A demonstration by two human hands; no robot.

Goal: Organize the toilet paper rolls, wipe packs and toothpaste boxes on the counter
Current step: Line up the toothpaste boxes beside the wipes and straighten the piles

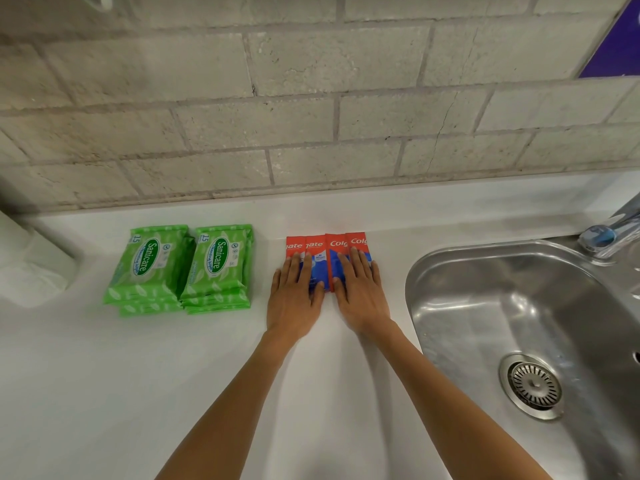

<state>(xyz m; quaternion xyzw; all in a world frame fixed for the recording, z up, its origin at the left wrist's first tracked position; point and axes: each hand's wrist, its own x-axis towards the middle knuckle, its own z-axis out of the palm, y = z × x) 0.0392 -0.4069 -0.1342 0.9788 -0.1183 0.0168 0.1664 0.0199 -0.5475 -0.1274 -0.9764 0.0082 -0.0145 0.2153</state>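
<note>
Beside the sink point(450, 271), left of its rim, four toothpaste boxes point(325, 251) lie edge to edge on the counter point(104, 375); bare counter runs toward the camera. Farther left of the sink, two wipe packs stacks point(180, 268); toilet paper rolls point(24, 261) cut off at frame edge, blurry. Left hand point(294, 299) and right hand point(360, 296) flat, fingers spread, pressing on boxes, hiding their near ends.

Two green wipe packs point(143, 268) point(218, 263), top of each stack: "Sanicare", "15" at corner. Smaller print unreadable. Four red toothpaste boxes point(325, 244): left pair show "gate", right pair "Colg"; one carries "#1".
</note>
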